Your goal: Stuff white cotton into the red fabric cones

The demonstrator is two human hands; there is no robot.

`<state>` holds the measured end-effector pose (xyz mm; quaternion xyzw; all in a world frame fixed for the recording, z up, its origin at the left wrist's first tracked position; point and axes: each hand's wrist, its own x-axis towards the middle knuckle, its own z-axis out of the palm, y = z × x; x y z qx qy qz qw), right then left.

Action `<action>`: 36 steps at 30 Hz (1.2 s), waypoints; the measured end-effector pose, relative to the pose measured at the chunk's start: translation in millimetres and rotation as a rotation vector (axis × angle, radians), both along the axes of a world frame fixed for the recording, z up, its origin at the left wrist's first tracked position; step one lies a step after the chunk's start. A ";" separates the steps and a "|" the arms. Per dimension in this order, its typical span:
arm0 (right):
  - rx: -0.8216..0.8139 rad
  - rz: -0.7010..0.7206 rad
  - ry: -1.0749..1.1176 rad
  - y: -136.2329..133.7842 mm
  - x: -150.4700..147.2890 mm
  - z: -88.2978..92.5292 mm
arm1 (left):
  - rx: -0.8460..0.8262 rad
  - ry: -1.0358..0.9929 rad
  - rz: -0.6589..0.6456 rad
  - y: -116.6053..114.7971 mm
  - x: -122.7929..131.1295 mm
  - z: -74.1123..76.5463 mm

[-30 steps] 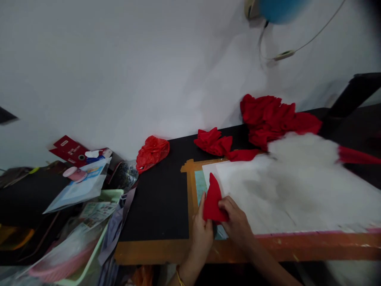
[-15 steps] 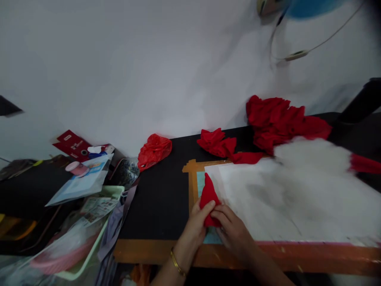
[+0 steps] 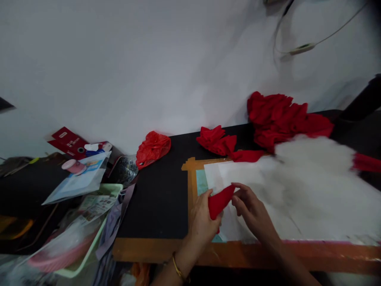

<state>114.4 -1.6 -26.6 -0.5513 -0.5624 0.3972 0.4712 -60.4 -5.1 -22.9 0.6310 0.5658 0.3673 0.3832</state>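
My left hand [image 3: 204,216] is wrapped round a red cone-shaped piece of cloth [image 3: 220,201], whose pointed end tilts up to the right. The lower part of the cloth is hidden inside my palm. At the point, the index finger of my right hand [image 3: 248,206] seems to touch the tip, while its thumb stays a little apart. White fluffy stuffing [image 3: 315,163] lies in a heap to the right, on the white sheet [image 3: 250,178]. Behind it are a big pile of red cloth pieces [image 3: 276,119] and a smaller bunch of red cloth [image 3: 216,141].
A red plastic bag [image 3: 154,147] sits by the wall on the black table [image 3: 157,202], which has brown tape along its front edge. On the left are a green basket [image 3: 80,266] with bags inside, a pink spool [image 3: 74,167] and a red box [image 3: 68,142]. A cord [image 3: 336,31] hangs on the wall.
The red cone has turned from pointing up to pointing right. My right hand has shifted from its lower part to the tip; my left hand keeps hold.
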 end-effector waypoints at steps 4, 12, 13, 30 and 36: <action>-0.122 -0.009 0.062 10.1 -1.1 3.6 | 0.072 -0.003 -0.041 -2.4 -1.3 -1.6; -0.212 0.071 0.526 11.3 -15.9 0.8 | -0.460 -0.674 0.081 -1.3 1.3 1.6; -0.196 0.051 0.484 9.3 -15.7 1.9 | -0.520 -0.776 0.076 -0.8 -0.1 0.8; 0.463 0.071 -0.326 -20.6 -2.2 -42.1 | 0.030 -0.088 -0.135 19.2 -23.9 -21.5; 0.161 0.063 -0.196 -11.5 15.3 -30.4 | 0.050 -0.008 -0.084 11.1 -43.0 -28.9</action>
